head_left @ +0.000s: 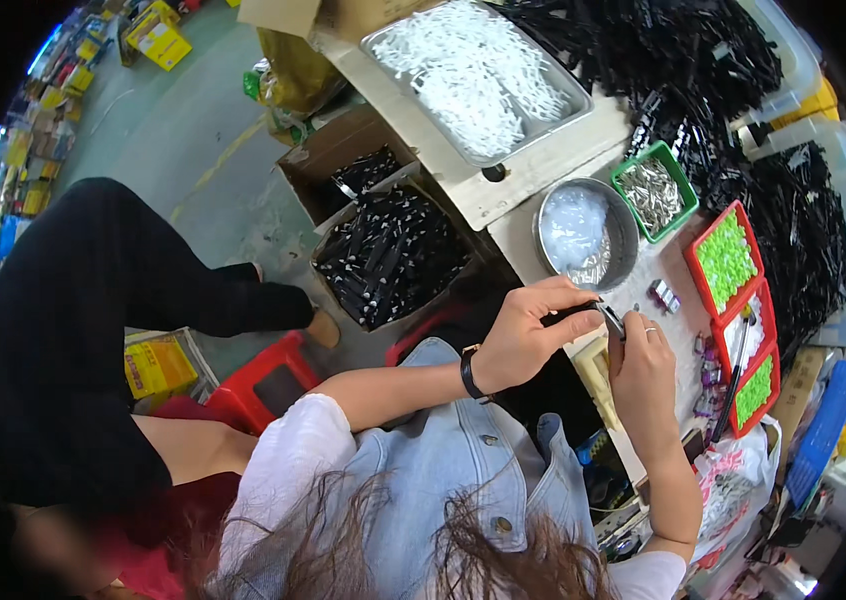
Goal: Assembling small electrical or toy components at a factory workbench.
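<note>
In front of my body, at the table's near edge, both hands meet over a small slim black piece with a silvery metal part (610, 318). My left hand (528, 335), with a black-strapped watch at the wrist, pinches its black end between thumb and fingers. My right hand (645, 375), with a ring on one finger, closes on the metal side. The fingers partly cover the piece, so its exact kind cannot be made out. Just beyond stands a round metal bowl (625, 262) with clear plastic and small silvery parts in it. Small metallic blocks (664, 296) lie nearby.
A metal tray (583, 103) of white strips is farther off. A green basket (689, 190) holds metal pieces; red trays (689, 256) hold green and white bits. Black strips (663, 50) pile behind. Cartons (288, 165) of black parts stand left, near a red stool (228, 385) and another person's leg (183, 250).
</note>
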A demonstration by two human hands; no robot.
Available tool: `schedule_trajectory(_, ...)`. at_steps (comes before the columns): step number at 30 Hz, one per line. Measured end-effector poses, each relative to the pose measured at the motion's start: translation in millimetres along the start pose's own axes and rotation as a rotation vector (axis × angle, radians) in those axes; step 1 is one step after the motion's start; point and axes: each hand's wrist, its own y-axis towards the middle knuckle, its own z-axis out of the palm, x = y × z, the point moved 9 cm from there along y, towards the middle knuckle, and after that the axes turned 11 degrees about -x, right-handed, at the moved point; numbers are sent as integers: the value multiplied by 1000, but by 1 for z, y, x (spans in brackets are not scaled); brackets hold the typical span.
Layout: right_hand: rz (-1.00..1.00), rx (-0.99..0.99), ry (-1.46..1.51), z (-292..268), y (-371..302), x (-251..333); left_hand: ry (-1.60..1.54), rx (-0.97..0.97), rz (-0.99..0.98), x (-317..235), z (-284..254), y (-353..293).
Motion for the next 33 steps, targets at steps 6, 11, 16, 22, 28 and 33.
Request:
schedule_trajectory(6, -126, 66, 123, 16, 12, 2, -347, 201, -559, 27, -1, -5)
schedule_trajectory(11, -356, 37, 191, 21, 21, 25, -669, 466, -839, 10, -2, -28)
schedule_trajectory(16, -187, -36, 87, 3, 38, 9, 227, 27, -330, -25, -126, 19)
schedule_trajectory(22, 193, -187, 23, -40, -4, -76, 1301, -623, 703, -118, -200, 73)
schedule_trajectory(28, 663, -4, -21, -15, -132, -164, 982, -29, 862, -85, -29, 145)
schedule_trajectory(33, 400, -144, -332, -6, -151, -157, 1171, 295, 677, 20, 101, 281)
